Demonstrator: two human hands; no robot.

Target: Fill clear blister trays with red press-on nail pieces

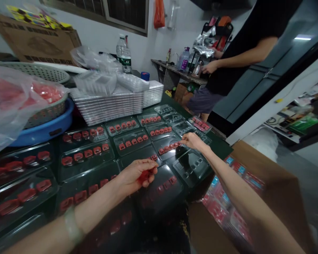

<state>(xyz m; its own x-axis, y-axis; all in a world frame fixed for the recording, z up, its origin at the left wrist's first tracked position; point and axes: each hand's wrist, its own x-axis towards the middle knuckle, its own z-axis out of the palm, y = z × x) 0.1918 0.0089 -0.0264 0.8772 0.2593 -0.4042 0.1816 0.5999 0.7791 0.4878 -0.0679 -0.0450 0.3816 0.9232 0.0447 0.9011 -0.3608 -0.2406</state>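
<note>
My left hand point(141, 172), with a pale bangle at the wrist, is curled palm-up around several small red plastic pieces point(145, 175). It hovers over the nearer clear trays. Farther to the right, the fingertips of my right hand point(193, 141) pinch together at the end of a row of red pieces point(167, 148) in a clear plastic tray point(172, 154). A red piece shows at those fingertips, partly covered by them. Rows of similar red pieces sit in the other trays point(132, 142) across the dark green table. An unfilled clear tray point(192, 166) lies just below my right hand.
Stacked clear trays point(108, 106) stand at the back. A blue basin point(46, 127) and bagged red pieces point(23, 93) are at left. A cardboard box point(275, 197) of packaged red items is at lower right. Another person point(228, 67) stands at a side counter point(180, 72).
</note>
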